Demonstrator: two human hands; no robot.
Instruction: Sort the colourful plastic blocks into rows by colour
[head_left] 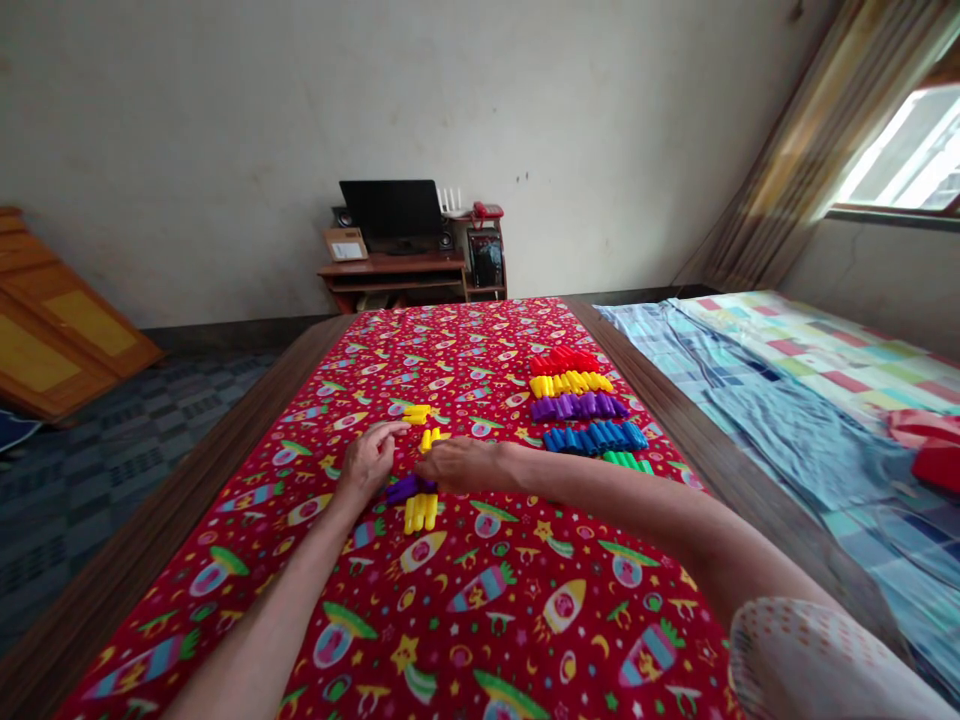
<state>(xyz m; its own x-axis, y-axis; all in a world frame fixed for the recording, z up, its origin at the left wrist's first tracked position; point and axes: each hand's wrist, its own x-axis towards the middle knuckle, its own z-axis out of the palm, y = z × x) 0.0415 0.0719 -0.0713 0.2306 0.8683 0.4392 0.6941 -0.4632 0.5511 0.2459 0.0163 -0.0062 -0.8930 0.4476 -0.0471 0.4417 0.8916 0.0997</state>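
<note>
So, right of centre on the red rocket-print cloth (480, 620), five colour lines were already laid out: red row (564, 360), yellow row (570, 383), purple row (577, 406), blue row (596, 437), and a green row (626, 460) partly hidden behind the forearm. I'd say the sorting was mostly done.

What was left was a small scatter mid-frame. The left hand (366, 462) was loosely curled and empty, with its fingertips just short of the far yellow pieces (416, 412). The right hand (469, 465) lay palm down with its fingertips at the loose purple pieces (406, 489). Couldn't tell if it was actually pinching them. More strays were nearby: the middle yellow pieces (429, 438) between the hands, and the near yellow pieces (420, 513) just below the purple.
</note>
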